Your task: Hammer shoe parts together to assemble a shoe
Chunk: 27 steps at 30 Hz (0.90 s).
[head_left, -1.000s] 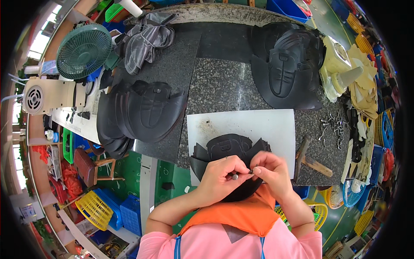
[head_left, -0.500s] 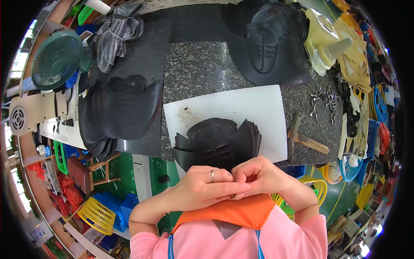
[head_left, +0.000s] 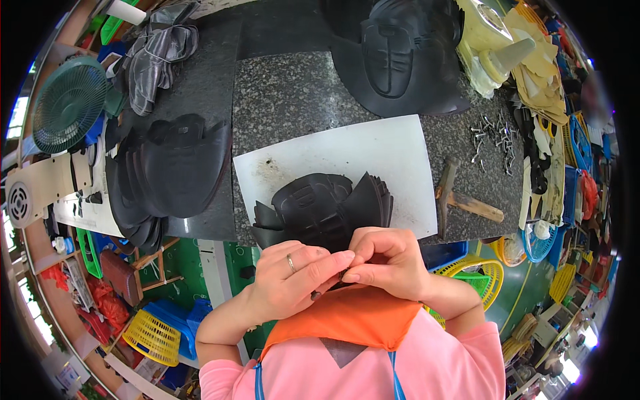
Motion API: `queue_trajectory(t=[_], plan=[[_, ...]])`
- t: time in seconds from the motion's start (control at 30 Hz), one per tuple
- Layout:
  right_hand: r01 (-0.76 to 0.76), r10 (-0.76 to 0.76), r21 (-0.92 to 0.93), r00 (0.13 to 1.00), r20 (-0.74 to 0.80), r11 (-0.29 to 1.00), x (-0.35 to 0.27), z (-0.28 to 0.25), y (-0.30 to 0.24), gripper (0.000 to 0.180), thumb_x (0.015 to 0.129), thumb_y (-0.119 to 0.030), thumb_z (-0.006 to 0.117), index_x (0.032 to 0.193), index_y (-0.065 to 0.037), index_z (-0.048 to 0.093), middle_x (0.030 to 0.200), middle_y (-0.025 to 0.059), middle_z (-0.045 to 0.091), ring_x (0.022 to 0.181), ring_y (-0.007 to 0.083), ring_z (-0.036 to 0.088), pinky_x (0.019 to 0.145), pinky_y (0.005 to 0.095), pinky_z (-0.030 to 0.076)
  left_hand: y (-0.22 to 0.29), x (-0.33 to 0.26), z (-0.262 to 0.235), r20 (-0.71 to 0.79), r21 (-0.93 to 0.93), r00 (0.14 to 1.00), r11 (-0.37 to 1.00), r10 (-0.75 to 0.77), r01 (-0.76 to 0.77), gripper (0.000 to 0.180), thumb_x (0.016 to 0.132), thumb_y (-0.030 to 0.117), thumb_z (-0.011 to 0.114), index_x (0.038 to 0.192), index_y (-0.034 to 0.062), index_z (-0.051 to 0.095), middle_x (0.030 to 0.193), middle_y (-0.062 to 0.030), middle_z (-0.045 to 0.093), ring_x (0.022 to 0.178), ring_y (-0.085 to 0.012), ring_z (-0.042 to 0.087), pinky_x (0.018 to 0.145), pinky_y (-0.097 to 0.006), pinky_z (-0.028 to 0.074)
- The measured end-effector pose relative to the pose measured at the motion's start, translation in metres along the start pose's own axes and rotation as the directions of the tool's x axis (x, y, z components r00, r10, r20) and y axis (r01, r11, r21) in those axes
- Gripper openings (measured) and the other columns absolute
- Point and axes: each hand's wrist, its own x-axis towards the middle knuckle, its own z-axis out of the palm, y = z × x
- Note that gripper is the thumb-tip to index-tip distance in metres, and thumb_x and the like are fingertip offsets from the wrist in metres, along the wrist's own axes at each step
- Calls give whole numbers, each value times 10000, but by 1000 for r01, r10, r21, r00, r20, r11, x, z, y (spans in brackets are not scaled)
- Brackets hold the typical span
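Both hands met at lower centre of frame, left hand (head_left: 290, 277) and right hand (head_left: 392, 263) with fingertips pinched together on a small dark piece (head_left: 343, 275) — mostly hidden by the fingers, kind not readable. A dark tip (head_left: 315, 295) poked out below the left palm; couldn't tell if it was the same thing. Black stack of cut pieces (head_left: 313, 203) sat just above the hands, fanned out on a white sheet (head_left: 347, 147); the hands blocked its lower edge, contact unclear. Around it: hammer (head_left: 475, 206) right of the sheet, loose metal bits (head_left: 492, 140) above that, a second black stack (head_left: 177, 167) at left, a third (head_left: 390, 60) at upper centre-right — green fan (head_left: 70, 103) at upper left. Orange apron (head_left: 347, 317) right below the hands.
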Motion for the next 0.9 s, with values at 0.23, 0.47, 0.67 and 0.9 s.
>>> queue_trajectory(t=[0.23, 0.47, 0.67, 0.9], plan=[[245, -243, -135, 969, 35, 960, 0, 1, -2, 126, 761, -31, 759, 774, -20, 634, 749, 54, 625, 679, 161, 584, 578, 270, 452, 8, -4, 1, -34, -11, 999, 1000, -22, 22, 392, 653, -4, 726, 1041, -8, 667, 758, -50, 657, 585, -139, 609, 476, -242, 445], [329, -367, -396, 930, -21, 857, 3, 1, 8, 102, 746, 2, 751, 797, -26, 667, 756, 61, 626, 676, 167, 597, 572, 269, 461, 4, -4, -4, 73, 219, 989, 969, -130, 111, 421, 658, 78, 763, 1059, 23, 644, 905, -107, 647, 769, -232, 634, 631, -328, 502], [228, -308, -366, 935, -176, 902, 4, 0, 28, 121, 742, 15, 747, 840, -25, 688, 808, 57, 623, 715, 128, 593, 586, 249, 453, -27, -8, -8, -174, 395, 835, 740, -522, 545, 351, 770, 88, 732, 1039, 16, 519, 1025, -123, 596, 870, -226, 560, 802, -298, 462], [375, -470, -380, 860, -197, 846, 6, 4, 13, 197, 717, 16, 764, 899, -40, 712, 816, 33, 547, 671, 108, 505, 560, 235, 386, -3, 11, -2, 129, -845, 593, 225, -795, 485, 192, 884, 60, 642, 1043, 8, 548, 953, -42, 625, 804, -49, 545, 692, -184, 449]])
